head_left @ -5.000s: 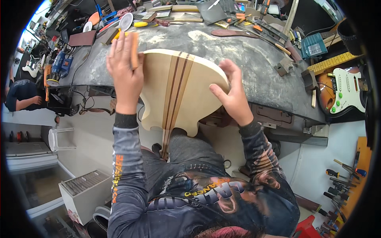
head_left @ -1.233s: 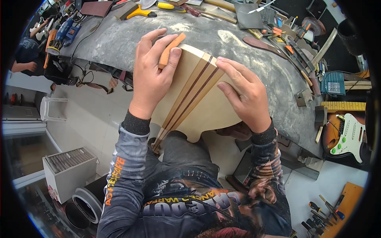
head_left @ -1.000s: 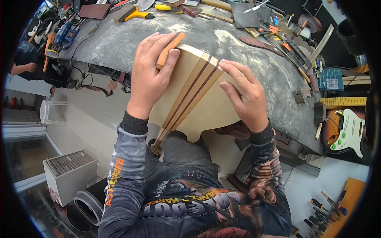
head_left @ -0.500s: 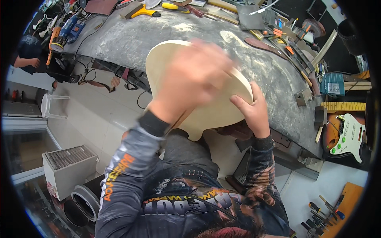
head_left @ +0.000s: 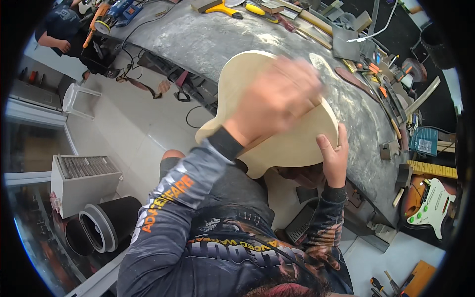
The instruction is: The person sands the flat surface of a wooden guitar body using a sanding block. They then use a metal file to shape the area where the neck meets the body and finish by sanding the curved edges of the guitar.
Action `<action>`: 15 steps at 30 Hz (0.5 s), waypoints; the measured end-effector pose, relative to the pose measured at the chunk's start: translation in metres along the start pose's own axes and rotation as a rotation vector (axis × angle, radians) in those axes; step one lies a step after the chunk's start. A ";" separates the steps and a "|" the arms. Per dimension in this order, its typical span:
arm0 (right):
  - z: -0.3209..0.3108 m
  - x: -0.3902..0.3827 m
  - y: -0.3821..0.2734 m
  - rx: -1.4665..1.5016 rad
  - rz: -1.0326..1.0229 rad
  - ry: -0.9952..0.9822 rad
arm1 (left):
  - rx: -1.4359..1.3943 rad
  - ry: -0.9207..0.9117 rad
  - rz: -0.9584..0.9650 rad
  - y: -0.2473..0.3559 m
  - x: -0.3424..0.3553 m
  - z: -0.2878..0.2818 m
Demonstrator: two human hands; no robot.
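A pale, bare-wood guitar body is tilted against the near edge of the workbench, above my lap. My right hand grips its right rim, thumb on the upper face and fingers going behind the edge. Over the middle of the wood, my left hand is smeared by motion. Its fingers look curled inward; whatever lies under them is hidden. A brown strip or groove shows on the body beside the left wrist.
The grey workbench carries pale dust, with a yellow-handled tool and many hand tools along its far side. A sunburst electric guitar stands at right. Another person is at far left, near a white stool.
The whole view has shifted, so the bench and guitar body sit further right in the picture. My left hand stays blurred over the wood; my right hand keeps its grip on the rim.
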State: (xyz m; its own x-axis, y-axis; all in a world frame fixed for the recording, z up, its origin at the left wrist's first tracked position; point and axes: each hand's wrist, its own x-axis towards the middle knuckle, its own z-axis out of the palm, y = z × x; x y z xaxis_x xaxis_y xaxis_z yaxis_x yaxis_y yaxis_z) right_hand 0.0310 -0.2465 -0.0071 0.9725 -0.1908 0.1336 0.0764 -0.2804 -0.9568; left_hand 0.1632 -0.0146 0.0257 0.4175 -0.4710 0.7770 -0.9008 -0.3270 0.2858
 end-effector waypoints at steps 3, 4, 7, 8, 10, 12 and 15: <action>0.004 0.002 0.004 -0.043 -0.020 -0.003 | 0.196 0.215 -0.179 -0.033 -0.017 -0.020; 0.004 0.003 0.005 -0.042 -0.026 -0.006 | 0.201 0.218 -0.177 -0.034 -0.022 -0.019; 0.005 0.003 0.003 -0.074 -0.045 0.005 | -0.062 0.449 -0.502 -0.028 -0.022 -0.018; 0.005 0.003 0.003 -0.050 -0.030 0.000 | 0.077 0.434 -0.455 -0.018 -0.012 -0.012; 0.005 0.001 0.006 -0.025 -0.020 -0.022 | 0.149 0.298 -0.272 0.004 -0.002 0.008; 0.003 0.001 0.023 -0.050 -0.071 0.025 | -0.022 0.094 -0.014 0.042 -0.002 0.035; 0.010 0.001 0.028 0.087 -0.143 0.129 | -0.125 0.035 0.091 0.039 -0.001 0.030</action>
State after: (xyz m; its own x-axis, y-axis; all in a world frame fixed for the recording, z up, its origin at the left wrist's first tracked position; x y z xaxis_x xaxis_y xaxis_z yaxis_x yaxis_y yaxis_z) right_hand 0.0360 -0.2449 -0.0365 0.9147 -0.2752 0.2961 0.2356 -0.2321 -0.9437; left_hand 0.1308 -0.0517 0.0189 0.3314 -0.4645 0.8212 -0.9433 -0.1787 0.2796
